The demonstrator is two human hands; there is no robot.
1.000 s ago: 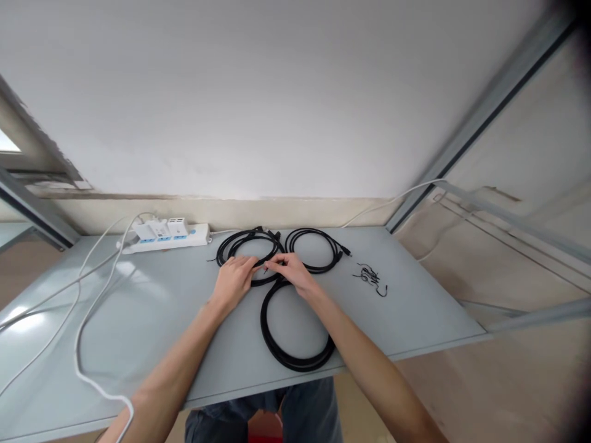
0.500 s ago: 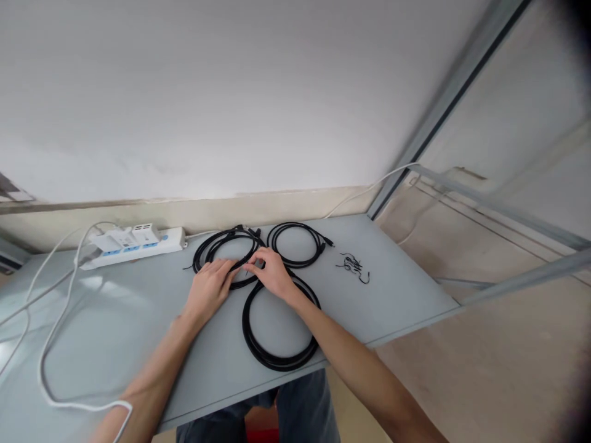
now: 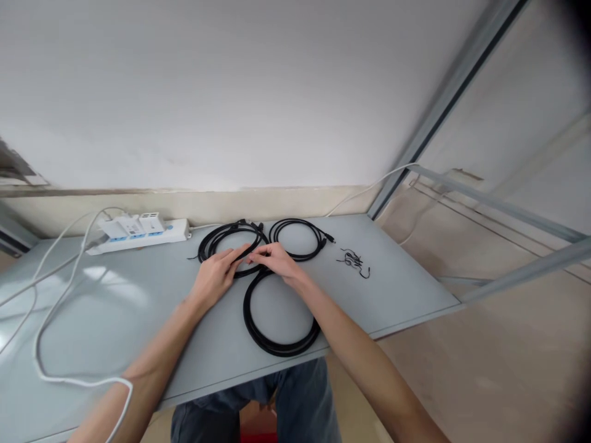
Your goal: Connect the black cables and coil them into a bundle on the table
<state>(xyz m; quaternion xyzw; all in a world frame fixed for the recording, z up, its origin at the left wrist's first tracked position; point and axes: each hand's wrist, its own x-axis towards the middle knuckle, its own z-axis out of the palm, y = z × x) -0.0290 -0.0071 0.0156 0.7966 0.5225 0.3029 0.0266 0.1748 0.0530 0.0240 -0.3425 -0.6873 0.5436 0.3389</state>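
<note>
Three coils of black cable lie on the grey tabletop. My left hand (image 3: 215,274) is closed on the near side of the left cable coil (image 3: 203,245), lifting a few strands between thumb and fingers. Right beside it, my right hand (image 3: 281,261) pinches at the same strands with thumb and forefinger; whatever is between those fingertips is too small to make out. Behind my right hand lies the second cable coil (image 3: 295,220), its plug end pointing right. The third and largest cable coil (image 3: 282,352) is nearest me, partly covered by my right forearm.
Several short black ties (image 3: 353,261) lie in a loose pile at the right. A white power strip (image 3: 138,240) with plugged-in adapters stands at the back left, and a white cord (image 3: 41,351) loops across the left side. A metal frame post (image 3: 392,178) rises behind the right corner.
The view has shifted slightly. Both hands stay at the near edge of the left coil, with the right fingertips still pinched close to the left ones.
</note>
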